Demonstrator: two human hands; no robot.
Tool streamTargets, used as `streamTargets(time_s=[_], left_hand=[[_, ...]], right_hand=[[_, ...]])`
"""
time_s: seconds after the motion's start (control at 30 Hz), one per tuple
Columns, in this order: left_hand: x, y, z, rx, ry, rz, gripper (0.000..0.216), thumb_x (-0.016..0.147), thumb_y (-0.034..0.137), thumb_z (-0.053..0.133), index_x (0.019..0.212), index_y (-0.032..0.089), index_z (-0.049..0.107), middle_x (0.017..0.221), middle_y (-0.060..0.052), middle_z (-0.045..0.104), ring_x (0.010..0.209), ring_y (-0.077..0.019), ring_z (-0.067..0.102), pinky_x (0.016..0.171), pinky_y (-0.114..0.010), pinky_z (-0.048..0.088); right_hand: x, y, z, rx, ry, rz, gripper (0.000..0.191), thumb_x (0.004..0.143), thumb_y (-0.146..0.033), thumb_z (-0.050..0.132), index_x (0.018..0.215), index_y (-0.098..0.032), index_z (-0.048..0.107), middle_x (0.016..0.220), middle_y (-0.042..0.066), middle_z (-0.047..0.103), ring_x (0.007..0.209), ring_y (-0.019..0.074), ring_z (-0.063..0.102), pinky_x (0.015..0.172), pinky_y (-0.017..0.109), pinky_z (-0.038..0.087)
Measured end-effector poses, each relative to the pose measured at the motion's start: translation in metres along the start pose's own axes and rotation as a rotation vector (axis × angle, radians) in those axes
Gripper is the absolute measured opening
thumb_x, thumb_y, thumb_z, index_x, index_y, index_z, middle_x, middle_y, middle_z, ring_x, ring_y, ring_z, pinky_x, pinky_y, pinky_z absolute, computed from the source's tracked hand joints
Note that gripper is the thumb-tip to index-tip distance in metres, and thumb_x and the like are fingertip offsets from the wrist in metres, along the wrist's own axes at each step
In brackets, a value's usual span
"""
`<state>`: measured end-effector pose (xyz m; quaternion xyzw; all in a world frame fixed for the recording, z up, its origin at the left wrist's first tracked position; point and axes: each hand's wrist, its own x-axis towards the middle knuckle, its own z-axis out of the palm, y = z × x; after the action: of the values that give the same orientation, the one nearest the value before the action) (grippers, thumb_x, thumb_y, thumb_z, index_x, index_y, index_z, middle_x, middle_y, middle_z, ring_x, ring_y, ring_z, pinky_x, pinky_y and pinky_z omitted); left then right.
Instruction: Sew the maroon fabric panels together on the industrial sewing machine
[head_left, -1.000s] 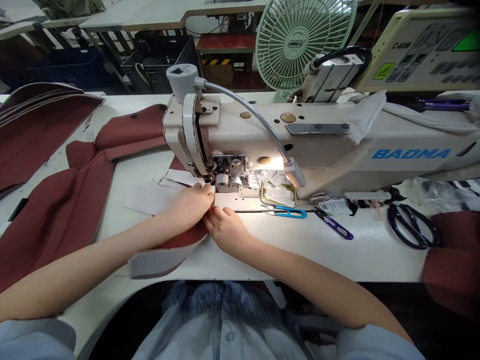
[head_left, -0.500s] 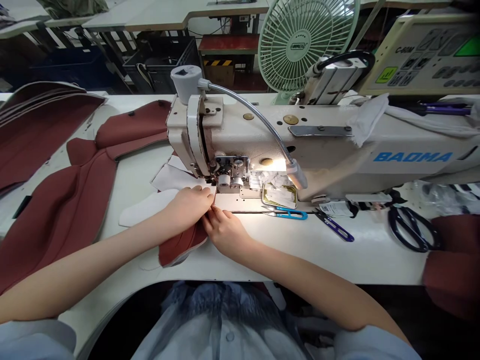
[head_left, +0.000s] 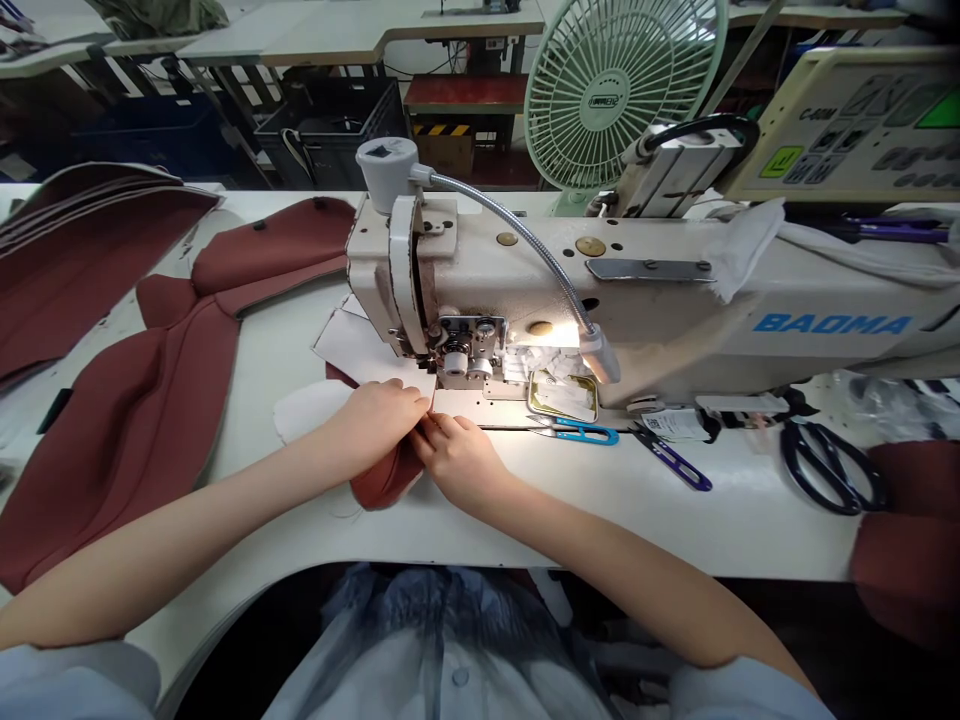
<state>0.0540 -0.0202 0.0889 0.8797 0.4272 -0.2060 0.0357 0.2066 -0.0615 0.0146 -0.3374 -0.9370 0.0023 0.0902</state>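
A cream sewing machine [head_left: 645, 300] stands on the white table [head_left: 600, 500]. A small dark red fabric piece [head_left: 382, 480] with a white backing [head_left: 352, 350] lies under its needle area [head_left: 439, 365]. My left hand [head_left: 379, 420] presses flat on the piece just left of the needle. My right hand [head_left: 457, 455] pinches the piece's edge beside it, fingers closed on the fabric.
Large dark red panels [head_left: 127, 400] cover the table's left side. Blue thread snips [head_left: 577, 432], purple snips [head_left: 675, 462] and black scissors [head_left: 829, 465] lie to the right. A green fan [head_left: 622, 90], a control panel [head_left: 855, 120] and a gooseneck lamp [head_left: 596, 350] stand behind.
The red piece has fed away from me under the needle; less of it lies in front of my hands, and more white backing shows behind the machine head. Both hands stay at the needle.
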Motion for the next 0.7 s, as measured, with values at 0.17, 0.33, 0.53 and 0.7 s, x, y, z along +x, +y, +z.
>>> streamTargets(time_s=[0.17,0.33,0.53,0.7], left_hand=[[0.010,0.000,0.008,0.035,0.066,-0.034,0.016,0.091,0.010,0.051,0.098,0.015,0.065,0.100,-0.011,0.062,0.091,-0.0266,0.060,0.067,-0.033,0.043],[0.000,-0.003,-0.005,0.079,0.064,-0.024,0.022,0.094,0.014,0.047,0.107,0.015,0.064,0.107,-0.013,0.063,0.100,-0.0289,0.060,0.079,-0.040,0.046],[-0.012,-0.006,-0.020,0.094,0.006,-0.007,0.017,0.091,0.014,0.053,0.101,0.019,0.067,0.092,-0.008,0.071,0.097,-0.0320,0.063,0.085,-0.049,0.042],[0.006,-0.006,-0.007,0.050,0.036,-0.018,0.010,0.088,0.015,0.058,0.092,0.015,0.067,0.093,-0.009,0.067,0.086,-0.0244,0.063,0.068,-0.033,0.043]], right_hand=[[0.001,0.003,0.000,-0.019,-0.002,0.002,0.032,0.099,-0.014,0.045,0.126,-0.004,0.059,0.126,0.018,0.065,0.106,0.0241,0.059,0.081,0.036,0.052],[0.001,0.006,-0.003,0.017,-0.011,0.012,0.031,0.097,-0.012,0.046,0.125,-0.005,0.059,0.129,0.018,0.062,0.100,0.0232,0.058,0.078,0.037,0.051],[-0.002,0.006,-0.013,0.094,-0.070,0.015,0.030,0.095,-0.015,0.049,0.122,-0.009,0.061,0.129,0.017,0.061,0.099,0.0231,0.056,0.078,0.037,0.046],[-0.004,0.006,-0.018,0.143,-0.100,-0.011,0.032,0.090,-0.020,0.057,0.121,-0.012,0.062,0.123,0.015,0.063,0.094,0.0231,0.054,0.076,0.037,0.042]])
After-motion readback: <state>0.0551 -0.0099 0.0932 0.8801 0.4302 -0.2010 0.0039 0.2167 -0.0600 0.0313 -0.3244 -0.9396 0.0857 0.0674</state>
